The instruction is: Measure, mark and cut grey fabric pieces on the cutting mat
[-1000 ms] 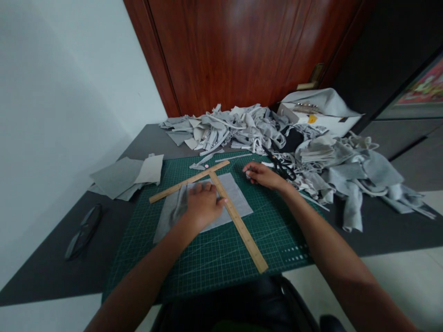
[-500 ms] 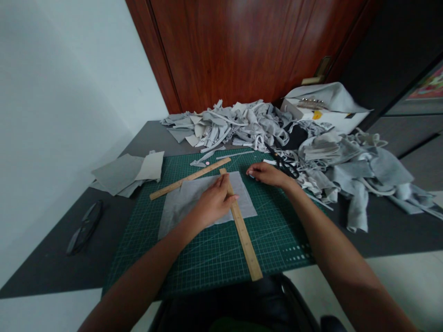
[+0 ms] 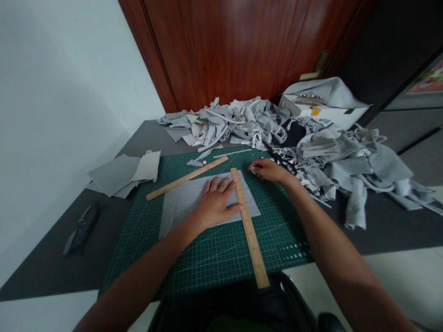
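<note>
Fabric sheet (image 3: 194, 198) lies flat mid-mat on the green cutting mat (image 3: 214, 253), the left hand (image 3: 216, 205) spread open on it, thumb touching the wooden ruler (image 3: 248, 226). Toward the mat's far right edge, the right hand (image 3: 268, 169) pinches something small; scissors (image 3: 282, 161) just beyond.

Dark table (image 3: 51, 263) bears green cutting mat (image 3: 207, 258), fabric scraps (image 3: 242, 122), glasses (image 3: 81, 228)
</note>
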A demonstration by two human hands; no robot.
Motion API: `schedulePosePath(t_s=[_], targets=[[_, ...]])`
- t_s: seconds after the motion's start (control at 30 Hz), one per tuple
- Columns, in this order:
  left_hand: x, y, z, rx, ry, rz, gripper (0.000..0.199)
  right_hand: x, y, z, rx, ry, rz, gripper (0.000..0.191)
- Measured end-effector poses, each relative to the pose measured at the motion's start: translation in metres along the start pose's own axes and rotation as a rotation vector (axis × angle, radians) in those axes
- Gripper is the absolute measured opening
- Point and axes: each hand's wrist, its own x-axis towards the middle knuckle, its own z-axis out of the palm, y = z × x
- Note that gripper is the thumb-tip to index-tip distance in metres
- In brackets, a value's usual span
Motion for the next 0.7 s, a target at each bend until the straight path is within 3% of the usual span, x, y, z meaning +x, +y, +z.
schedulePosePath(t_s=[0.3,0.47,0.7], targets=[[-0.005,0.019,-0.004,0.02,0.017,-0.089,0.096,-0.004,-0.006,0.003,0.052,-0.133,0.099,0.011],[0.002,0.015,0.0,-0.042,-0.021,0.027,0.091,-0.003,-0.005,0.003,0.079,-0.12,0.139,0.015],[0.008,0.022,0.006,-0.074,0.047,-0.043,0.094,-0.002,-0.005,0.002,0.105,-0.108,0.151,0.017]])
